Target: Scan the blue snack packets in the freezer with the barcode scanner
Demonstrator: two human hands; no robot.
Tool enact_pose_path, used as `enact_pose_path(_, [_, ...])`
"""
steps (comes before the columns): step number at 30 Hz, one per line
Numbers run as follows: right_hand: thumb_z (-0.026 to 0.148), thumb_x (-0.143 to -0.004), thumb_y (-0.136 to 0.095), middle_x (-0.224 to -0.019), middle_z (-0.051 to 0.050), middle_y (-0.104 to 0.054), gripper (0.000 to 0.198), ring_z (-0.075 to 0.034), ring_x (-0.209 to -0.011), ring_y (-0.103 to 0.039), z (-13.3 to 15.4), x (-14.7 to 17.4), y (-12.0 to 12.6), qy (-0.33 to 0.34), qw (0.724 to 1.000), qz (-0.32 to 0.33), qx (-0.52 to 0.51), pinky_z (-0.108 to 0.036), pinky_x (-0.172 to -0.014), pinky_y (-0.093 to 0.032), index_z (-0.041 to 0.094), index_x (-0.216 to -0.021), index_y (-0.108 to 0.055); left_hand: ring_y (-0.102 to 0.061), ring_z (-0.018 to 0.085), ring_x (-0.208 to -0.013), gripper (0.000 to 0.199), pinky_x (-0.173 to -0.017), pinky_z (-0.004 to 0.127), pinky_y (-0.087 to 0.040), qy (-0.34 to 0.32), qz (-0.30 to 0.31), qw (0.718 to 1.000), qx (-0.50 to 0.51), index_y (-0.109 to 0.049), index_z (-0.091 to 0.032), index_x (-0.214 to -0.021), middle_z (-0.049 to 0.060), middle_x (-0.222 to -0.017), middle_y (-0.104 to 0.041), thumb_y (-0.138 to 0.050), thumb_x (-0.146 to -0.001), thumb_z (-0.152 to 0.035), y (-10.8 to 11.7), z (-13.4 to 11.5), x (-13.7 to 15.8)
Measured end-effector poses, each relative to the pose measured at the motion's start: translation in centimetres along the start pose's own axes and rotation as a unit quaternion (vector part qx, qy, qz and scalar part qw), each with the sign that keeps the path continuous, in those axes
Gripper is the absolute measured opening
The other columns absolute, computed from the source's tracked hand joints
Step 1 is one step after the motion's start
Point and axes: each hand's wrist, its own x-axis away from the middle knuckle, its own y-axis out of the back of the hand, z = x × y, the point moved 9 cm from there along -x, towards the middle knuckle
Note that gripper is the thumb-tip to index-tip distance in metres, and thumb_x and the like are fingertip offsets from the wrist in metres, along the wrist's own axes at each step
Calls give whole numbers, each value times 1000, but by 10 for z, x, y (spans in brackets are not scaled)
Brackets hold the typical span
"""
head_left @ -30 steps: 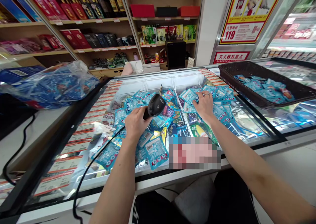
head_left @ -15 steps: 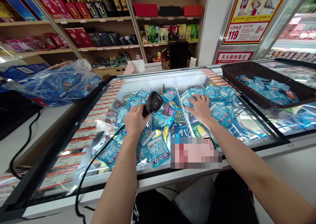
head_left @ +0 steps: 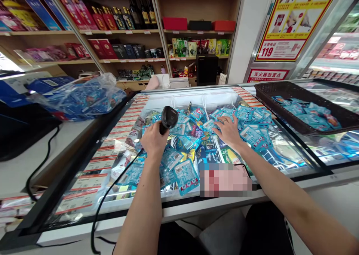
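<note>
My left hand [head_left: 153, 139] is wrapped round the handle of a black barcode scanner [head_left: 169, 117], held above the packets on the left side of the open freezer. Its cable hangs down beside my forearm. My right hand [head_left: 228, 130] reaches over the right compartment, fingers spread and bent, fingertips touching the blue packets there. Beside those fingertips lies a blue packet [head_left: 209, 127]; whether it is pinched I cannot see. More blue packets [head_left: 186, 175] with barcodes lie loose on the left, and others [head_left: 254, 135] are heaped right of my right hand.
White wire dividers [head_left: 217, 150] split the freezer. A blurred-out item [head_left: 227, 182] lies on its front edge, between my arms. A brown basket [head_left: 297, 114] with blue packets stands on the right. Plastic-wrapped blue packs [head_left: 84, 97] sit at left. Shelves [head_left: 123, 62] stand behind.
The view has tilted up and shifted a little. Relative to the freezer, my left hand with the scanner has moved slightly left. My right hand stays over the same packets.
</note>
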Motion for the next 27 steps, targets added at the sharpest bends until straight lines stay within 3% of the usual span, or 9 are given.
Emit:
enact_pose_path(4, [43, -89, -42, -120, -8, -58, 35, -26, -117, -41, 21, -11, -3, 38, 999, 29, -17, -54, -106, -8, 25, -111, -61, -58, 28, -94, 40, -70, 35, -42, 40, -21, 999, -20, -57, -21, -110, 10, -94, -65, -48, -78, -43, 5, 13, -1])
enact_pose_path(9, [45, -89, -39, -123, -9, -55, 43, -24, -118, -43, 56, -31, -21, 88, 987, 104, -87, -44, -102, -26, 22, -124, -53, -60, 28, -86, 43, -66, 35, -42, 88, -36, 995, -23, -56, -22, -112, 10, -94, -65, -46, -78, -47, 8, 31, -1])
enact_pose_path(12, [46, -90, -36, -129, -10, -51, 49, -24, -121, -41, 80, -46, -33, 111, 980, 123, -111, -41, -102, -28, 19, -129, -48, -60, 28, -86, 42, -66, 34, -42, 92, -38, 995, -15, -56, -22, -111, 9, -94, -65, -47, -78, -46, 9, 34, -2])
enact_pose_path(16, [59, -87, -33, -141, -12, -38, 66, -24, -129, -33, 101, -71, -55, 108, 974, 128, -153, -39, -105, -26, 17, -138, -35, -60, 27, -87, 41, -66, 34, -42, 99, -35, 994, -8, -56, -23, -110, 9, -94, -65, -47, -78, -46, 11, 35, -2])
enact_pose_path(20, [71, -80, -32, -150, -10, -20, 78, -29, -134, -26, 113, -87, -89, 95, 959, 203, -171, -42, -103, -28, 25, -143, -26, -60, 28, -90, 41, -66, 35, -42, 99, -25, 995, 2, -56, -23, -111, 10, -97, -65, -47, -79, -46, 11, 33, -2])
enact_pose_path(23, [71, -80, -32, -149, -8, -24, 75, -30, -133, -27, 120, -83, -95, 116, 956, 218, -156, -44, -102, -29, 29, -141, -30, -59, 29, -91, 41, -67, 36, -42, 97, -25, 995, 7, -56, -22, -112, 10, -98, -65, -47, -78, -45, 11, 32, -2])
enact_pose_path(27, [67, -83, -27, -140, -8, -41, 65, -28, -124, -40, 121, -61, -71, 112, 972, 166, -119, -43, -98, -32, 30, -135, -41, -59, 28, -90, 40, -67, 35, -42, 99, -33, 995, 1, -56, -23, -111, 10, -96, -65, -49, -78, -43, 12, 29, -1])
